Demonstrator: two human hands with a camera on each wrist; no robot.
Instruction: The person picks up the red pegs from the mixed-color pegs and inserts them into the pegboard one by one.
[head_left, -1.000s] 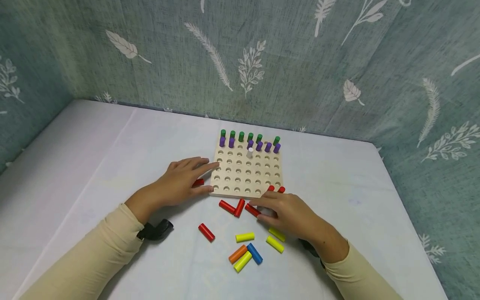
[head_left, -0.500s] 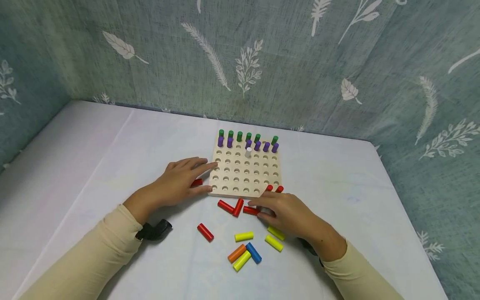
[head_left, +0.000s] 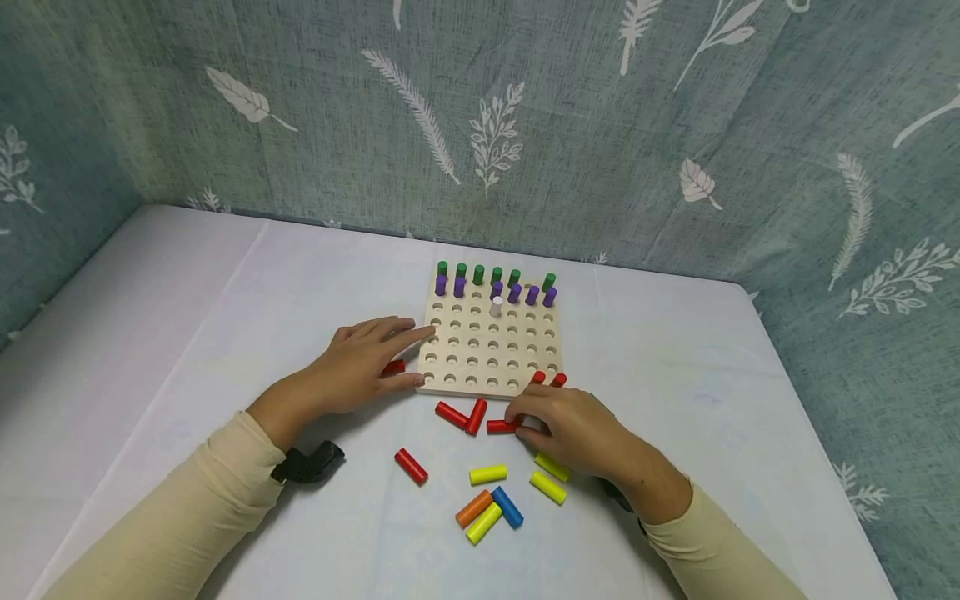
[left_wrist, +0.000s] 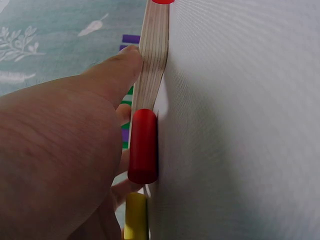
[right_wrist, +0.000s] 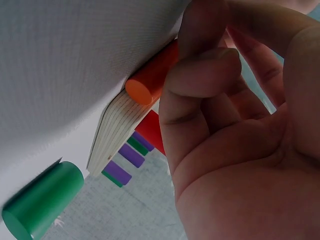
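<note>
A pale wooden pegboard (head_left: 483, 335) lies on the white-covered table. My left hand (head_left: 352, 367) rests at its left edge, fingers extended, with fingertips touching the board; a red peg (left_wrist: 143, 146) lies beneath that hand. My right hand (head_left: 573, 429), in front of the board's near right corner, pinches the right end of a lying red peg (head_left: 500, 427) between thumb and index finger. That grip is hidden in the right wrist view, where an orange peg (right_wrist: 147, 80) and a green peg (right_wrist: 42, 200) lie near the hand. Two red pegs (head_left: 559, 380) stand in the nearest row.
Green pegs (head_left: 478, 273) and purple pegs (head_left: 514, 293) stand in the far rows, with one white peg (head_left: 497, 307) before them. Loose on the table are more red pegs (head_left: 411, 466), several yellow pegs (head_left: 488, 475), an orange peg (head_left: 474, 508) and a blue peg (head_left: 507, 507). A patterned cloth hangs behind.
The red peg at my right fingertips has turned from slanted to nearly level, and my right fingers have drawn closer round its end. My left hand stays in place.
</note>
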